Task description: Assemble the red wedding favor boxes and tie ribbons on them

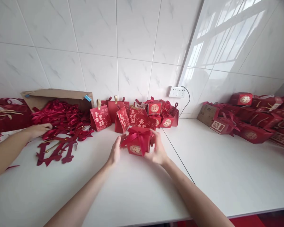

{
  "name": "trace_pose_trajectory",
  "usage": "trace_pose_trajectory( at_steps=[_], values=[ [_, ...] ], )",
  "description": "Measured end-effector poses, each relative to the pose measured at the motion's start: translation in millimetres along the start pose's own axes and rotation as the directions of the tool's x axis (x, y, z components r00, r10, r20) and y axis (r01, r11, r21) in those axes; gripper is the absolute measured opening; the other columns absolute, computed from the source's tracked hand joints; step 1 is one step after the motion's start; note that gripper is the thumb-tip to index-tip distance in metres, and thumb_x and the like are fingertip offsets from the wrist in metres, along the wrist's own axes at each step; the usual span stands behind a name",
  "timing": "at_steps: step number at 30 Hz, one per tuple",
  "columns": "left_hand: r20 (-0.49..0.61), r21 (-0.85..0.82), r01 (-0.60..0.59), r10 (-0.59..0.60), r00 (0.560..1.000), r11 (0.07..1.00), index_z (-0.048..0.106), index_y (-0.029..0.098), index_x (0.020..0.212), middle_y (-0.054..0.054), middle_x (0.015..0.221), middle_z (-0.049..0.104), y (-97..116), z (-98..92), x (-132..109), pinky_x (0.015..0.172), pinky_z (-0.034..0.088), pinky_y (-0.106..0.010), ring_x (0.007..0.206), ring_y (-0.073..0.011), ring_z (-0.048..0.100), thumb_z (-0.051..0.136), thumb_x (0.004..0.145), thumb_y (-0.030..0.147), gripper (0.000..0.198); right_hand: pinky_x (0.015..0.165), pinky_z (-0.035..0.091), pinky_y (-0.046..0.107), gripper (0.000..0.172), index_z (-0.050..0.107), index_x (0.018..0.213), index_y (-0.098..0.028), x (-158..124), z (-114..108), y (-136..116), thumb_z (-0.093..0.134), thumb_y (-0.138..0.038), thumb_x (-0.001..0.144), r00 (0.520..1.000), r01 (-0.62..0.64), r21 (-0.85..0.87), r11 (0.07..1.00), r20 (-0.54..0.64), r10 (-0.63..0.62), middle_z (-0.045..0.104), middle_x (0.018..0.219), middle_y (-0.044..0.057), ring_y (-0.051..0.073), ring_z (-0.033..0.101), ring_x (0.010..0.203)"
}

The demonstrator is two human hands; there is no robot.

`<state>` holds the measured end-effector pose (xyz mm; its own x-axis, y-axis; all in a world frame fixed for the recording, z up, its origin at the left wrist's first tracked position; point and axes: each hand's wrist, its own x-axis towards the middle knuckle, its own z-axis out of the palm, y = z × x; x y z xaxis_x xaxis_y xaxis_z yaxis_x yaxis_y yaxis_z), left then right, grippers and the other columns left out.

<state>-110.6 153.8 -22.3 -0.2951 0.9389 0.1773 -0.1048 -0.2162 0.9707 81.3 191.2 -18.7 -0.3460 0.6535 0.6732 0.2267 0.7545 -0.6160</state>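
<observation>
A red gift box (135, 150) with a gold round emblem and a wide red ribbon bow (138, 136) is between my two hands, at the middle of the white table. My right hand (158, 149) grips its right side, thumb at the front near a ribbon tail. On the other side, the fingers of my left hand (116, 150) close against the box's left edge and the bow's loop; their tips are partly hidden. Just behind stand several red boxes (100, 118) with gold lettering, some with strap handles.
A cardboard box (59, 93) spills dark red ribbons (58, 113) at the left. Another person's hand (39, 130) reaches over them, near flat red strap pieces (56, 149). Many finished red boxes (255, 132) are piled at the right. A power strip (177, 92) with a cable hangs on the tiled wall.
</observation>
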Motion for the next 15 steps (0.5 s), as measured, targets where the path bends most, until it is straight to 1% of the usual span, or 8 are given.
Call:
trace_pose_trajectory(
  at_steps=[1, 3, 5, 7, 8, 11, 13, 15],
  values=[
    [-0.017, 0.016, 0.016, -0.016, 1.0, 1.0, 0.056, 0.016, 0.111, -0.015, 0.124, 0.057, 1, -0.4, 0, 0.081, 0.049, -0.039, 0.114, -0.0292, 0.055, 0.036, 0.077, 0.064, 0.062, 0.075, 0.05, 0.04, 0.089, 0.021, 0.131, -0.023, 2, -9, 0, 0.071, -0.043, 0.061, 0.994, 0.049, -0.009, 0.999, -0.1, -0.05, 0.04, 0.119, 0.013, 0.025, 0.054, 0.094],
    [-0.042, 0.051, 0.047, -0.044, 0.998, 0.998, 0.055, 0.015, 0.108, -0.017, 0.123, 0.057, 3, -1.2, 0, 0.077, 0.049, -0.039, 0.11, -0.03, 0.056, 0.036, 0.077, 0.063, 0.06, 0.081, 0.047, 0.041, 0.078, 0.019, 0.127, -0.025, 7, -28, 0, 0.064, -0.046, 0.067, 0.941, 0.074, -0.051, 0.996, -0.327, -0.087, 0.039, 0.118, 0.012, 0.026, 0.051, 0.101],
    [-0.052, 0.084, 0.068, -0.064, 0.997, 0.994, 0.056, 0.015, 0.106, -0.018, 0.121, 0.057, 5, -1.0, -2, 0.074, 0.049, -0.037, 0.108, -0.0292, 0.058, 0.037, 0.078, 0.06, 0.056, 0.085, 0.045, 0.042, 0.069, 0.016, 0.125, -0.024, 12, -47, 3, 0.058, -0.045, 0.073, 0.85, -0.024, -0.104, 0.994, -0.525, -0.034, 0.036, 0.121, 0.013, 0.027, 0.047, 0.108],
    [-0.052, 0.113, 0.08, -0.075, 0.996, 0.99, 0.056, 0.016, 0.104, -0.017, 0.121, 0.057, 7, 0.3, -3, 0.072, 0.049, -0.035, 0.107, -0.0276, 0.058, 0.038, 0.08, 0.055, 0.05, 0.083, 0.045, 0.042, 0.071, 0.016, 0.125, -0.021, 14, -62, 12, 0.058, -0.046, 0.072, 0.75, -0.209, -0.132, 0.969, -0.657, 0.072, 0.032, 0.124, 0.017, 0.028, 0.047, 0.108],
    [-0.054, 0.127, 0.083, -0.077, 0.996, 0.988, 0.056, 0.016, 0.104, -0.016, 0.121, 0.057, 7, 1.2, -5, 0.072, 0.049, -0.034, 0.107, -0.0266, 0.058, 0.038, 0.08, 0.053, 0.047, 0.082, 0.046, 0.043, 0.074, 0.018, 0.125, -0.019, 15, -66, 19, 0.059, -0.047, 0.07, 0.723, -0.316, -0.14, 0.939, -0.675, 0.143, 0.031, 0.124, 0.019, 0.03, 0.046, 0.108],
    [-0.08, 0.175, 0.089, -0.076, 0.994, 0.981, 0.053, 0.018, 0.105, -0.014, 0.119, 0.057, 4, 3.2, -7, 0.072, 0.05, -0.033, 0.107, -0.0249, 0.058, 0.041, 0.08, 0.048, 0.039, 0.084, 0.045, 0.049, 0.08, 0.027, 0.123, -0.015, 11, -69, 42, 0.063, -0.048, 0.06, 0.749, -0.549, -0.182, 0.816, -0.541, 0.384, 0.036, 0.115, 0.018, 0.036, 0.04, 0.113],
    [-0.115, 0.216, 0.094, -0.07, 0.991, 0.972, 0.05, 0.02, 0.106, -0.013, 0.117, 0.058, -1, 2.8, -6, 0.074, 0.05, -0.034, 0.107, -0.0246, 0.058, 0.046, 0.079, 0.042, 0.035, 0.083, 0.044, 0.051, 0.078, 0.033, 0.121, -0.015, 7, -65, 54, 0.064, -0.048, 0.058, 0.771, -0.599, -0.211, 0.772, -0.412, 0.486, 0.041, 0.105, 0.015, 0.038, 0.04, 0.114],
    [-0.156, 0.265, 0.087, -0.047, 0.987, 0.96, 0.048, 0.02, 0.106, -0.012, 0.114, 0.059, -7, 0.8, -2, 0.079, 0.049, -0.036, 0.107, -0.0239, 0.057, 0.05, 0.077, 0.034, 0.033, 0.081, 0.045, 0.051, 0.079, 0.034, 0.123, -0.016, 4, -61, 58, 0.064, -0.049, 0.058, 0.781, -0.603, -0.215, 0.768, -0.352, 0.515, 0.042, 0.103, 0.014, 0.037, 0.043, 0.111]
  ],
)
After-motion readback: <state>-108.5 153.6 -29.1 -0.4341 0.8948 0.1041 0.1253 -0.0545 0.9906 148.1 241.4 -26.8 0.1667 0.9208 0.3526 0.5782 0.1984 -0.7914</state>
